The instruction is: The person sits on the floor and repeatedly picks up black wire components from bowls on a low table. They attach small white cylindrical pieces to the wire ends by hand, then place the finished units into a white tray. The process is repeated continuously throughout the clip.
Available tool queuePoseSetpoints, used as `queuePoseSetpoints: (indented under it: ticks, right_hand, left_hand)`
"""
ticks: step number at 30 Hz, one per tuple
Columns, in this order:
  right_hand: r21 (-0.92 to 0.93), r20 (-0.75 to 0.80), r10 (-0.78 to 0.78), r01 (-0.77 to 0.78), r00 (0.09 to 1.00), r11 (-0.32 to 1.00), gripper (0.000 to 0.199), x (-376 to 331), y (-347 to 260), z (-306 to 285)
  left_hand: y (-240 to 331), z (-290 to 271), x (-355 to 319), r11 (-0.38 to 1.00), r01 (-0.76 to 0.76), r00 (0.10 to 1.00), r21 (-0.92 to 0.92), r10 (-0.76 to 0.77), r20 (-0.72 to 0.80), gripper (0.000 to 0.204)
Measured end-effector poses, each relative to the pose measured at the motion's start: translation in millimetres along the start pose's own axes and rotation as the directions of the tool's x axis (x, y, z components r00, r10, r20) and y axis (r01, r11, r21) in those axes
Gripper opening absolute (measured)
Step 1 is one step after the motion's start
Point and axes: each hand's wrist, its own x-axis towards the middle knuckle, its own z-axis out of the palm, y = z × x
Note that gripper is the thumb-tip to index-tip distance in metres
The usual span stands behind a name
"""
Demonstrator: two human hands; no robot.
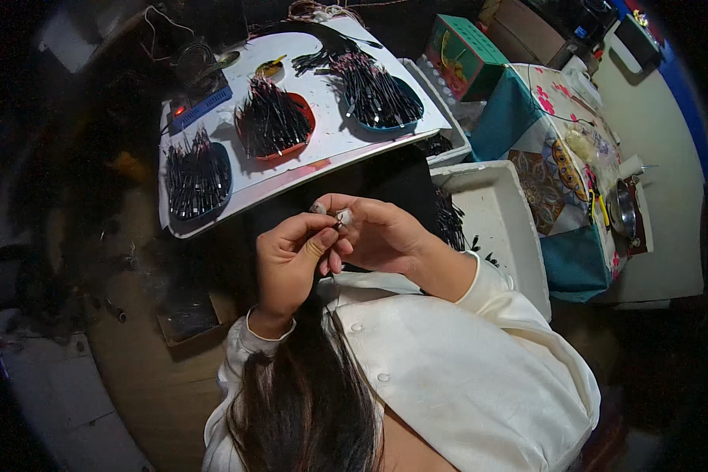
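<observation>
My two hands meet in front of my chest, just off the near edge of the white table [307, 169]. My left hand [289, 256] is closed, thumb and forefinger pinched on something small and dark. My right hand [389, 236] comes in from the other side, its fingers curled round the same spot, with white wrapping [344, 217] at a fingertip. What lies between the fingers is too small to name. Across the table lie bundles of black wire leads with pinkish ends: one bundle [189, 181] at the left, another [269, 118] in the middle, a third [374, 88] at the right.
The bundles sit in a blue tray [225, 177], a red tray [310, 118] and a teal tray [418, 112]. A blue box with a red light [202, 108] stands at the table's left. White foam bins [519, 220] are on my right, beside a cloth-covered table [562, 126] and a green box [473, 55].
</observation>
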Motion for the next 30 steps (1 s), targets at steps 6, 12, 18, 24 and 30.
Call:
queuePoseSetpoints:
  ticks: [6, 12, 18, 24, 30]
  right_hand:
    - [-0.159, -0.161, -0.153, 0.127, 0.975, 0.979, 0.016, 5, -5, -21]
    - [-0.562, -0.324, -0.245, 0.022, 0.914, 0.827, 0.017, 20, -33, -43]
    - [-0.632, 0.356, -0.674, -0.365, 0.647, -0.684, 0.026, 59, -109, -79]
    - [-0.385, 0.369, -0.484, -0.344, 0.793, -0.857, 0.014, 79, -115, -83]
    - [-0.329, 0.744, -0.344, -0.135, 0.572, -0.935, 0.027, 35, -100, -53]
  left_hand:
    - [-16, -2, 16, 0.99, 0.136, 0.99, -0.03, -0.137, -0.024, 0.011]
    - [-30, -7, 32, 0.972, 0.212, 0.976, -0.098, -0.215, -0.023, 0.011]
    - [-39, -14, 36, 0.966, 0.236, 0.964, -0.103, -0.246, -0.096, 0.012]
    - [-42, -23, 34, 0.964, 0.243, 0.957, -0.107, -0.256, -0.136, 0.018]
    - [-44, -22, 40, 0.93, 0.206, 0.941, -0.305, -0.273, -0.198, 0.018]
